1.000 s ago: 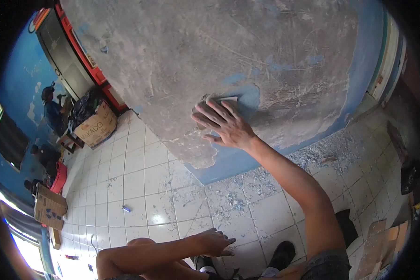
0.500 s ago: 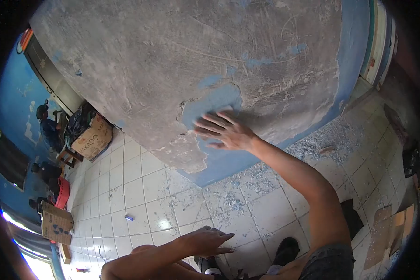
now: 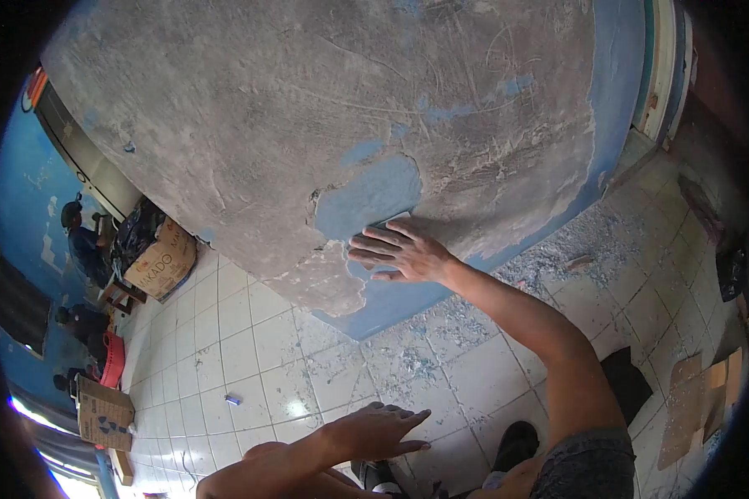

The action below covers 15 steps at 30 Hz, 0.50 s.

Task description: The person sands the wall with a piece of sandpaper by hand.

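Rough, scuffed grey plaster wall (image 3: 333, 125) across the top, glossy square-tiled floor (image 3: 225, 366) below, left hand (image 3: 373, 430) empty, fingers loosely extended, bottom centre, right hand (image 3: 412, 254) flat mid-frame, hold unclear, thin pale-edged sheet (image 3: 402, 218) partly beneath its fingers

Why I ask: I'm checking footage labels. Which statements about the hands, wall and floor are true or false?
1. Both hands press on the wall. False: only the right hand is there; the left hand is held apart from it.
2. The edge of a flat piece shows beside the right hand's fingers. True.
3. The wall is blue all over. False: most of it is bare grey, with some blue paint.
4. Paint chips lie on the white floor tiles. True.
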Tool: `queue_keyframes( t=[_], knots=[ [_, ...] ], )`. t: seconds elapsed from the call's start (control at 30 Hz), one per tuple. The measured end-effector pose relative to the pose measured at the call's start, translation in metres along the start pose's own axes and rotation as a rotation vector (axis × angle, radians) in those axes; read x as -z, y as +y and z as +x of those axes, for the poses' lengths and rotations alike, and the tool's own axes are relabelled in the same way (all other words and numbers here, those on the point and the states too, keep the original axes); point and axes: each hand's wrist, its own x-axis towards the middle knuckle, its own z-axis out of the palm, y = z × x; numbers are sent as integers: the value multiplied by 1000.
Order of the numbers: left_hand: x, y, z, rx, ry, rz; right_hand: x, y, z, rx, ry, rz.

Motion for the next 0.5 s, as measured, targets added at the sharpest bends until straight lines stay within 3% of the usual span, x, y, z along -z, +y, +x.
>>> queue_keyframes(
  t=[0.17, 0.23, 0.37, 0.5],
  knots=[
    [-9, -1, 6, -104, 123, 5, 35, 30, 42, -156, -18, 228],
    [-10, 1, 5, -94, 44, 20, 39, 32, 45, -196, -19, 352],
    [-12, 3, 6, -70, -24, -28, 3, 1, -11, -119, -52, 153],
    [-9, 2, 8, -104, 18, -17, 31, 30, 34, -247, -24, 249]
  ],
)
